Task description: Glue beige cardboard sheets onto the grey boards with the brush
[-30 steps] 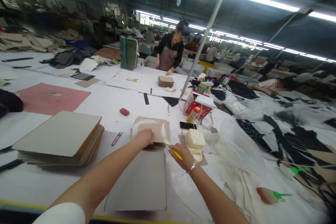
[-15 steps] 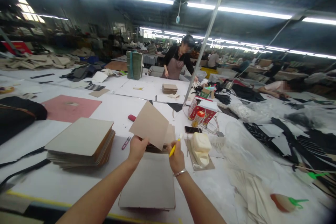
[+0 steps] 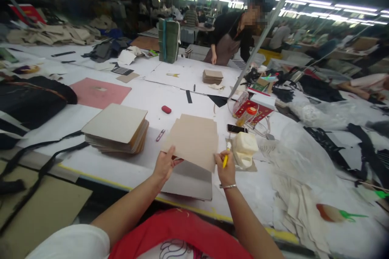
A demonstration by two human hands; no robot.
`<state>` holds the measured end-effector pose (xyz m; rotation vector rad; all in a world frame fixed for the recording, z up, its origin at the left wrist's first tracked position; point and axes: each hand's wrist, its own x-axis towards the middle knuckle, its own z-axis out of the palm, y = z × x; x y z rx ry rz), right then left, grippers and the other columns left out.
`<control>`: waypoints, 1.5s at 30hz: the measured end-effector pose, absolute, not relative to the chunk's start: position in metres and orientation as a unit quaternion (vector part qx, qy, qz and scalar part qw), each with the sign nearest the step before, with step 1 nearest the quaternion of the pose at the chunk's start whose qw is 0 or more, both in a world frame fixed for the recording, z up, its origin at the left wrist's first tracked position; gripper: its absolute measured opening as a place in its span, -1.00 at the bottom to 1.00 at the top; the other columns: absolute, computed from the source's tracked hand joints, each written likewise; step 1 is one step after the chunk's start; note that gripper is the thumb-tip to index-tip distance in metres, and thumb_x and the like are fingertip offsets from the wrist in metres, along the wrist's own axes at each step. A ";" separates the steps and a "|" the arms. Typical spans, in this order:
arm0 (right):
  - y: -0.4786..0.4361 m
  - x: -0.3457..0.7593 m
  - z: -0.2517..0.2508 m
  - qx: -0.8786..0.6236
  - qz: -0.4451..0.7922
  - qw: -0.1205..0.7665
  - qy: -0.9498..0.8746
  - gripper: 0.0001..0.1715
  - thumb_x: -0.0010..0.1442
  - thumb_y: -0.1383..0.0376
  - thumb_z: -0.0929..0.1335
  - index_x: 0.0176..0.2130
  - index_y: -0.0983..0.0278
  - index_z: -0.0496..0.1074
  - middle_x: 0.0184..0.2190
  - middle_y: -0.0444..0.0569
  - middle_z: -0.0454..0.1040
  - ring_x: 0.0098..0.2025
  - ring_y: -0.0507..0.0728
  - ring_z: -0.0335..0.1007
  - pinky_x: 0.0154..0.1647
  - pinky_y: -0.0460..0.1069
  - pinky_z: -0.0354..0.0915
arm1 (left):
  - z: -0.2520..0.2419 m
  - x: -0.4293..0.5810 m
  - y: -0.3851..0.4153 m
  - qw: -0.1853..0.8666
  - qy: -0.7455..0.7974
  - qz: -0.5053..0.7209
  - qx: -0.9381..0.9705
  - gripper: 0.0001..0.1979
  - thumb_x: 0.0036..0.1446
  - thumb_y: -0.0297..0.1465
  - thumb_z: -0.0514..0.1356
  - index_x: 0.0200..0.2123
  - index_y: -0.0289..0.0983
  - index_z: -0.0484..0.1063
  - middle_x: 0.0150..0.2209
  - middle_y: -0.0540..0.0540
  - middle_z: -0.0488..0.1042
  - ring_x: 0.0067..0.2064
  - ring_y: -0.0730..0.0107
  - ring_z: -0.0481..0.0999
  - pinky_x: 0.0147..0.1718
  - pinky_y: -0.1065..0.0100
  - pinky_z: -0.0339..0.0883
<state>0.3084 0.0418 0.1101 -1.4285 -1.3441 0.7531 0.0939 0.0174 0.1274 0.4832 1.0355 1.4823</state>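
Both of my hands hold a tan cardboard sheet (image 3: 194,143) flat above the white table (image 3: 139,105). My left hand (image 3: 164,164) pinches its near left corner. My right hand (image 3: 225,168) grips the near right corner and also holds a yellow brush (image 3: 225,159) between the fingers. Under the sheet lies a grey board (image 3: 191,182) near the table's front edge. Behind it, more tan sheets (image 3: 197,120) sit in a small pile.
A stack of grey boards (image 3: 117,127) lies to the left, with small snips (image 3: 160,134) and a red lump (image 3: 166,109) beside it. A cream glue container (image 3: 244,149), a phone (image 3: 236,128) and a red box (image 3: 253,111) are to the right. A person in an apron (image 3: 226,42) works across the table.
The cardboard sheet came off the pile, was tilted up, and now is held flat and nearer to me. My view has pulled back and dropped toward the table's front edge.
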 end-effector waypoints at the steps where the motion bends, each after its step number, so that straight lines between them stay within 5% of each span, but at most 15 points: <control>1: 0.036 0.315 0.108 -0.594 0.297 0.487 -0.567 -0.68 0.05 0.12 0.28 -0.28 0.24 0.11 -0.52 -0.22 0.22 -0.49 -0.02 0.19 -0.41 -0.10 0.19 | 0.121 0.086 0.013 0.574 0.475 0.634 0.206 -0.61 -0.10 -0.14 0.20 -0.22 -0.24 0.30 -0.27 -0.04 0.43 -0.34 0.44 0.45 -0.47 0.41 0.36; 9: -0.010 0.337 0.077 -0.644 0.240 0.334 -0.645 -0.74 0.12 0.10 0.21 -0.34 0.24 0.14 -0.53 -0.18 0.23 -0.54 -0.01 0.19 -0.47 -0.11 0.14 | 0.065 0.044 -0.030 0.519 0.666 0.442 0.304 -0.68 -0.18 -0.14 0.21 -0.55 -0.31 0.32 -0.71 0.12 0.23 -0.68 0.60 0.17 -0.71 0.52 0.03; 18: -0.007 0.318 0.054 -0.666 0.191 0.253 -0.676 -0.69 0.14 0.06 0.13 -0.32 0.25 0.18 -0.55 -0.13 0.32 -0.57 0.05 0.27 -0.55 -0.10 0.05 | 0.045 0.028 -0.015 0.413 0.728 0.398 0.374 -0.75 -0.20 -0.22 0.20 -0.58 -0.32 0.45 -0.58 -0.01 0.44 -0.49 0.42 0.36 -0.46 0.43 0.19; 45: 0.017 0.307 0.067 -0.720 0.147 0.018 -0.678 -0.81 0.22 0.23 0.14 -0.18 0.27 0.15 -0.54 -0.13 0.37 -0.53 0.00 0.27 -0.58 -0.10 -0.16 | 0.038 0.024 -0.007 0.410 0.748 0.340 0.396 -0.71 -0.25 -0.16 0.22 -0.59 -0.29 0.47 -0.58 -0.03 0.47 -0.47 0.36 0.39 -0.44 0.41 0.18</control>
